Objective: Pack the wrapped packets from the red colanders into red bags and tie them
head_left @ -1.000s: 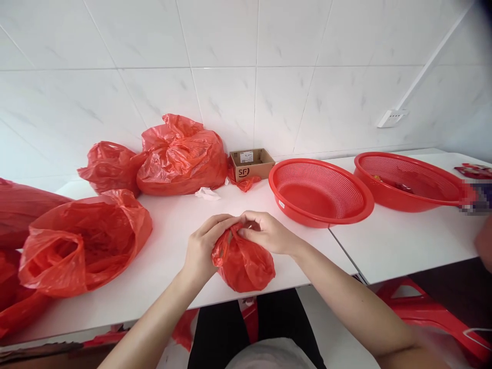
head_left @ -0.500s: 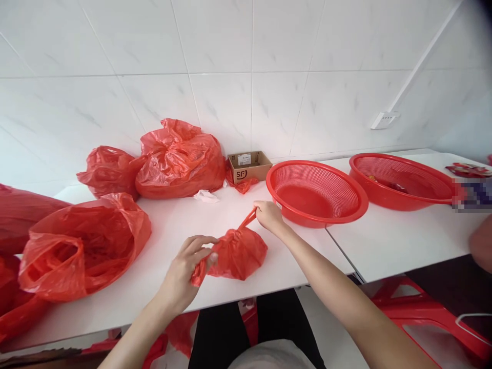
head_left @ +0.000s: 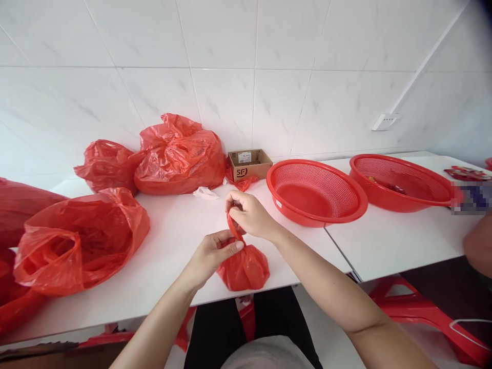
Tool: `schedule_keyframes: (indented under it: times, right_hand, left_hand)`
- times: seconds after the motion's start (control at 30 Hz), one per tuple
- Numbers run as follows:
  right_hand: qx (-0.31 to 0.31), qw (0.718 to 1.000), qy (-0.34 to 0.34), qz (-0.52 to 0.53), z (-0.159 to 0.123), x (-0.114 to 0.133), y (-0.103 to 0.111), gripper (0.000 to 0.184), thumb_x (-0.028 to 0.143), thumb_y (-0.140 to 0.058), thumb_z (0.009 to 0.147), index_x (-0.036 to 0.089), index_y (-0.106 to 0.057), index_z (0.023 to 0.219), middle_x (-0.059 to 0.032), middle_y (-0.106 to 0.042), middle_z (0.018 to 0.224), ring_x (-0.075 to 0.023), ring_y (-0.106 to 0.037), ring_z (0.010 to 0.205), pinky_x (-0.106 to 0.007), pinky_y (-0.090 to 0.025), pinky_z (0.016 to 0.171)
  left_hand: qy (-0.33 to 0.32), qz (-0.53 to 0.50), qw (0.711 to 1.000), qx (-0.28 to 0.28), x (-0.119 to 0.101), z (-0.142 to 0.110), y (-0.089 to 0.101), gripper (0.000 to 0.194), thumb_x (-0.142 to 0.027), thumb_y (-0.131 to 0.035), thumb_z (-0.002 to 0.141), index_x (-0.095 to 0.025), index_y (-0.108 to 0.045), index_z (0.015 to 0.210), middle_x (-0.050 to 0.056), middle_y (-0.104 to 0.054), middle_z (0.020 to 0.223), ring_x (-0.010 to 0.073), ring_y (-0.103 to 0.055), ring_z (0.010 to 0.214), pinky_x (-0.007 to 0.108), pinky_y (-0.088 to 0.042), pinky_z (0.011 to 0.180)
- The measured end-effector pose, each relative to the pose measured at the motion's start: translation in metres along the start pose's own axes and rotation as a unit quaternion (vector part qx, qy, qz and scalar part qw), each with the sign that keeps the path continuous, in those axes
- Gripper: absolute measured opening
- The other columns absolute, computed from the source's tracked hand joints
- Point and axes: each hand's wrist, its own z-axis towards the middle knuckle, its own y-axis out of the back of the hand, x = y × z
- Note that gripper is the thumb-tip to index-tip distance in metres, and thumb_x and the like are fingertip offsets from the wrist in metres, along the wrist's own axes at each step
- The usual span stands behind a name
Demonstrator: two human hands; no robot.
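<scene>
A small red plastic bag [head_left: 246, 269], filled and gathered at the neck, rests near the front edge of the white table [head_left: 177, 225]. My left hand [head_left: 211, 253] pinches the neck of the bag between thumb and fingers. Just above it, my right hand [head_left: 246, 212] is closed on the bag's twisted handle, which forms a loop. What lies inside the bag is hidden by the red plastic. An open red plastic bag [head_left: 126, 225] stands to the left of my left hand.
Behind are a large full red bag [head_left: 180, 164], a smaller red bag [head_left: 107, 166] and an open cardboard box [head_left: 255, 171]. A red colander basin [head_left: 319, 212] stands at right; another red basin [head_left: 403, 200] holds small items. Part of a person shows at the far right edge.
My right hand has moved left and closer to the bag's neck, with the handle drawn into a loop. My left hand has shifted right and now grips the neck.
</scene>
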Motion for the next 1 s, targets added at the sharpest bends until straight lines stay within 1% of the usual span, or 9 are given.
schedule_keyframes:
  times: [0.13, 0.27, 0.37, 0.5, 0.63, 0.7, 0.83, 0.9, 1.0]
  right_hand:
    - [-0.031, 0.999, 0.009, -0.011, 0.0, -0.014, -0.01, 0.012, 0.015, -0.044, 0.083, 0.022, -0.049, 0.092, 0.0029, -0.057, 0.08, -0.0107, -0.057, 0.064, -0.025, -0.046, 0.062]
    - [0.007, 0.99, -0.014, -0.143, -0.006, -0.023, -0.009, 0.014, 0.033, -0.045, 0.095, 0.024, -0.047, 0.106, 0.0037, -0.059, 0.075, -0.0135, -0.057, 0.064, -0.029, -0.042, 0.067]
    - [-0.035, 0.983, -0.035, -0.175, -0.015, -0.017, -0.004, 0.008, 0.032, -0.043, 0.096, 0.024, -0.045, 0.097, 0.0077, -0.052, 0.059, -0.0133, -0.05, 0.053, -0.027, -0.036, 0.06]
    - [-0.096, 0.993, -0.02, -0.073, -0.031, -0.011, -0.01, 0.01, 0.035, -0.046, 0.095, 0.026, -0.042, 0.098, 0.0103, -0.045, 0.054, -0.012, -0.043, 0.047, -0.024, -0.031, 0.054]
    - [-0.077, 0.99, -0.082, 0.082, -0.048, -0.032, -0.027, 0.014, 0.037, -0.043, 0.095, 0.025, -0.042, 0.103, 0.0072, -0.051, 0.062, -0.0124, -0.046, 0.049, -0.024, -0.036, 0.051]
    - [-0.09, 0.988, -0.092, 0.079, -0.054, -0.044, -0.031, 0.014, 0.035, -0.046, 0.094, 0.025, -0.043, 0.103, 0.0054, -0.054, 0.066, -0.0136, -0.049, 0.054, -0.026, -0.04, 0.053]
    - [-0.165, 0.985, -0.016, -0.056, -0.057, -0.049, -0.025, 0.021, 0.027, -0.057, 0.087, 0.024, -0.054, 0.107, -0.0025, -0.064, 0.097, -0.0167, -0.06, 0.082, -0.033, -0.049, 0.078]
    - [-0.141, 0.988, 0.022, -0.06, -0.057, -0.045, -0.02, 0.028, 0.023, -0.058, 0.086, 0.025, -0.056, 0.114, -0.0048, -0.063, 0.116, -0.0178, -0.061, 0.099, -0.035, -0.047, 0.09]
    - [-0.1, 0.994, 0.033, -0.004, -0.059, -0.041, -0.021, 0.039, 0.018, -0.057, 0.085, 0.026, -0.052, 0.123, -0.0042, -0.066, 0.114, -0.0172, -0.062, 0.105, -0.035, -0.047, 0.094]
  left_hand:
    - [-0.012, 0.032, 0.998, -0.048, 0.005, 0.0, 0.004, 0.034, -0.048, -0.072, 0.079, -0.015, -0.073, 0.072, 0.003, -0.064, 0.065, 0.0126, -0.053, 0.06, 0.025, -0.043, 0.062]
    - [-0.051, 0.033, 0.992, -0.109, 0.008, 0.003, 0.016, 0.038, -0.048, -0.07, 0.081, -0.016, -0.067, 0.06, 0.003, -0.067, 0.069, 0.0138, -0.057, 0.07, 0.025, -0.044, 0.071]
    - [-0.068, 0.036, 0.988, -0.131, 0.007, 0.006, 0.021, 0.035, -0.047, -0.071, 0.08, -0.016, -0.069, 0.064, 0.005, -0.071, 0.077, 0.0185, -0.062, 0.084, 0.03, -0.046, 0.086]
    - [-0.085, 0.039, 0.985, -0.142, 0.004, 0.006, 0.024, 0.029, -0.045, -0.073, 0.078, -0.017, -0.076, 0.086, 0.007, -0.074, 0.084, 0.0246, -0.066, 0.092, 0.039, -0.048, 0.092]
    - [-0.118, 0.069, 0.981, -0.138, -0.001, 0.003, 0.028, 0.021, -0.035, -0.079, 0.073, -0.019, -0.074, 0.085, 0.006, -0.073, 0.09, 0.024, -0.066, 0.092, 0.036, -0.051, 0.086]
    - [-0.131, 0.094, 0.978, -0.133, -0.003, 0.003, 0.03, 0.017, -0.031, -0.081, 0.071, -0.018, -0.072, 0.078, 0.005, -0.071, 0.09, 0.0211, -0.065, 0.086, 0.032, -0.052, 0.079]
    - [-0.15, 0.126, 0.974, -0.115, -0.003, 0.004, 0.032, 0.016, -0.026, -0.079, 0.073, -0.018, -0.066, 0.075, 0.004, -0.067, 0.092, 0.0183, -0.062, 0.089, 0.03, -0.051, 0.08]
    - [-0.15, 0.121, 0.978, -0.084, -0.004, 0.004, 0.029, 0.019, -0.025, -0.078, 0.073, -0.018, -0.062, 0.077, 0.004, -0.066, 0.093, 0.0175, -0.062, 0.088, 0.03, -0.051, 0.08]
    - [-0.148, 0.104, 0.983, -0.04, -0.006, 0.003, 0.022, 0.025, -0.024, -0.076, 0.075, -0.02, -0.053, 0.085, 0.003, -0.065, 0.093, 0.0161, -0.063, 0.083, 0.03, -0.052, 0.077]
